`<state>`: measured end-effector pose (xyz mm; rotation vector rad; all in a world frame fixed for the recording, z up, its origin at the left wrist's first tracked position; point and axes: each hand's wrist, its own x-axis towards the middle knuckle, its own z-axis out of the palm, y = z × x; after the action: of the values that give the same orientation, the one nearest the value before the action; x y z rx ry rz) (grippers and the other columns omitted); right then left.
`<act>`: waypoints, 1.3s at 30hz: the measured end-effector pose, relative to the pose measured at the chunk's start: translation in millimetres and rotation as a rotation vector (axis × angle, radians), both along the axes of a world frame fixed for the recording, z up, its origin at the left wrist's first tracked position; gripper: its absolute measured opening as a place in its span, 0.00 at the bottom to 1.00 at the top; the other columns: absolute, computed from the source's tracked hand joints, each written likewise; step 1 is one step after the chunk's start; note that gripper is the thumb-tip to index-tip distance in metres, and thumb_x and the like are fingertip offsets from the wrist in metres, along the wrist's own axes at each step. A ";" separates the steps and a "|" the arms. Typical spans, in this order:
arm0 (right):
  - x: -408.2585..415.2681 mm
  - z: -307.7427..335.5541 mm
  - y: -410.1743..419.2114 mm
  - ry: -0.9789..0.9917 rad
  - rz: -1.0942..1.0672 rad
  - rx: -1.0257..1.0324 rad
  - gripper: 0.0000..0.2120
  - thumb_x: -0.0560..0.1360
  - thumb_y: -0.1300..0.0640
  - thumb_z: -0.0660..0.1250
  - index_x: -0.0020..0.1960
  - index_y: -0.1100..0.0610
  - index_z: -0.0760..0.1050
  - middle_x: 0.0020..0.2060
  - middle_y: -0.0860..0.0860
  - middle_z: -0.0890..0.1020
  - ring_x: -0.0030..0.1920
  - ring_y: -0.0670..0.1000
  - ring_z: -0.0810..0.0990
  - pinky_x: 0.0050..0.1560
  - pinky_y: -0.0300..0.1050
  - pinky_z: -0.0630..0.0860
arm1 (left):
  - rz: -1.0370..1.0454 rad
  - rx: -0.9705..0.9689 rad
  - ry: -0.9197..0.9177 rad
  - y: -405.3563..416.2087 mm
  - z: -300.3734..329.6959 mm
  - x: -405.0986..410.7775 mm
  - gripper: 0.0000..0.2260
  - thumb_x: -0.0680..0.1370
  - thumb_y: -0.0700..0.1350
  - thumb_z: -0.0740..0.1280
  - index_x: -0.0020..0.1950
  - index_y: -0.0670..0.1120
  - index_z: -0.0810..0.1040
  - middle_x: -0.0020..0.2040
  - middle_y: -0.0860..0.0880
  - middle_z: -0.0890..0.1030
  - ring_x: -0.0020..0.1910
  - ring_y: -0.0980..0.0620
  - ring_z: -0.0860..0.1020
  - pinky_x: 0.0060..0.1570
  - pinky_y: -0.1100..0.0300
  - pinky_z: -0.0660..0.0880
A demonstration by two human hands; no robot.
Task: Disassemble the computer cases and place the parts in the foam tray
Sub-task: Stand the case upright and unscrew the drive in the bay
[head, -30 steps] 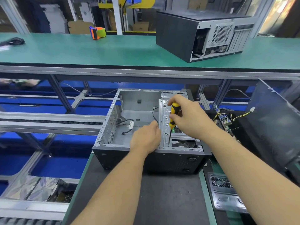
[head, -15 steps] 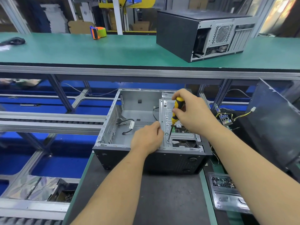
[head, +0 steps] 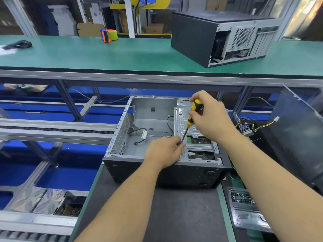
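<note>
While the right hand (head: 208,117) grips the yellow-and-black screwdriver (head: 191,117) with fingers wrapped round its handle, the tip angles down to the drive bracket (head: 185,130) inside the open computer case (head: 162,142), which sits on the near bench (head: 174,215) with its open side up. Left hand (head: 163,151) rests on the bracket's near edge, fingertips bunched right at the screwdriver tip; whether they pinch a screw or only steady the metal cannot be told

Risks, as judged:
- tip slipping off the screw head, since the shaft is tilted, not square; could nick the left fingers so close by
- a loosened screw dropping into the case floor among the loose black cable (head: 139,135)
- bracket shifting if the left hand lets go early

Containers:
- open case: mostly bare, cable at the left, a drive with a green board (head: 188,139) under the bracket
- clear plastic tray (head: 244,217), near right: small dark parts in its far compartment, probably screws
- second computer case (head: 218,37), closed, on the far green bench (head: 87,53), right side
- no foam tray clearly identifiable
</note>
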<state>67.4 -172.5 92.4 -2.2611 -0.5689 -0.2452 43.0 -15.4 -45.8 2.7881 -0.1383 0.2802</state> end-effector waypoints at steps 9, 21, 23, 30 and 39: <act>7.4 -7.6 -14.1 -0.051 -0.146 0.113 0.10 0.78 0.62 0.68 0.55 0.50 0.71 0.39 0.47 0.77 0.41 0.50 0.80 0.40 0.39 0.76 | 0.311 -0.333 0.070 1.9 10.4 2.3 0.11 0.80 0.47 0.56 0.38 0.49 0.66 0.34 0.52 0.72 0.34 0.48 0.71 0.33 0.53 0.63; 2.9 -29.1 -53.8 0.021 -0.183 0.033 0.10 0.78 0.60 0.68 0.54 0.49 0.71 0.36 0.47 0.75 0.34 0.45 0.74 0.33 0.35 0.69 | 0.776 -1.792 0.362 9.6 37.5 22.5 0.14 0.77 0.36 0.47 0.34 0.46 0.62 0.26 0.51 0.59 0.18 0.54 0.53 0.21 0.68 0.49; 1.1 -29.6 -56.6 0.026 -0.182 0.026 0.10 0.78 0.60 0.69 0.54 0.49 0.71 0.37 0.46 0.75 0.35 0.46 0.75 0.34 0.36 0.71 | 0.794 -1.659 0.355 6.5 37.7 25.0 0.13 0.77 0.35 0.48 0.37 0.43 0.68 0.29 0.49 0.63 0.20 0.54 0.55 0.20 0.69 0.51; -1.4 -34.1 -55.7 0.047 -0.160 0.035 0.10 0.77 0.61 0.69 0.53 0.49 0.71 0.37 0.48 0.77 0.33 0.42 0.76 0.31 0.25 0.69 | 0.617 -0.783 0.292 6.9 25.1 29.8 0.10 0.79 0.36 0.60 0.44 0.36 0.81 0.37 0.45 0.75 0.40 0.42 0.72 0.39 0.58 0.66; 2.9 -37.7 -61.0 0.051 -0.186 0.042 0.11 0.77 0.59 0.70 0.53 0.46 0.71 0.37 0.45 0.76 0.37 0.45 0.78 0.30 0.29 0.70 | 0.417 -0.316 0.246 -6.2 12.2 8.5 0.12 0.78 0.51 0.57 0.37 0.48 0.71 0.38 0.49 0.78 0.36 0.49 0.74 0.37 0.57 0.68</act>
<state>70.3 -233.6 54.7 -2.2747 -0.3233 -0.2879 51.5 -21.7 -33.6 2.4840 0.5064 0.0465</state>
